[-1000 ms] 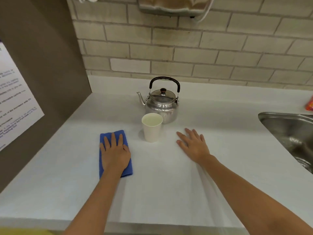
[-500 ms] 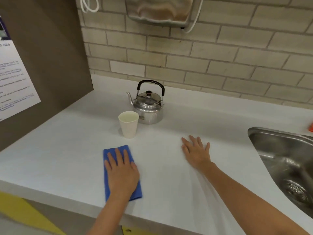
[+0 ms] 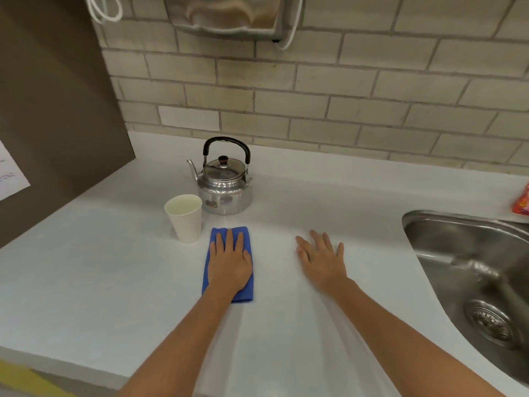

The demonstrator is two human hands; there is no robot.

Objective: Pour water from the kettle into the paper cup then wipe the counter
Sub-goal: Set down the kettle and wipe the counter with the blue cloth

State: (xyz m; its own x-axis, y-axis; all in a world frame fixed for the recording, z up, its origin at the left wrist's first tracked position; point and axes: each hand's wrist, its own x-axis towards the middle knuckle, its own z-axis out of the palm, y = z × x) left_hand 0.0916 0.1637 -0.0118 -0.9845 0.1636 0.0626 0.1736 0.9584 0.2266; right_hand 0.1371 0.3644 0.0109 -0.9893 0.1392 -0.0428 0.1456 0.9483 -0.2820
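Note:
A steel kettle [image 3: 224, 187] with a black handle stands upright at the back of the white counter [image 3: 100, 267], spout pointing left. A white paper cup [image 3: 184, 217] stands just in front of it to the left, with pale liquid inside. My left hand [image 3: 230, 263] lies flat, fingers stretched, pressing on a folded blue cloth [image 3: 243, 295] right of the cup and in front of the kettle. My right hand [image 3: 322, 260] rests flat on the bare counter further right, fingers spread, holding nothing.
A steel sink [image 3: 472, 267] is set into the counter on the right, with a red packet [image 3: 522, 202] behind it. A brown side panel [image 3: 57, 124] bounds the left. A brick wall with a wall-mounted unit [image 3: 229, 12] stands behind.
My left hand has slid the blue cloth from left of the cup, past its front, to its right side near the kettle. My right hand has stayed flat on the counter.

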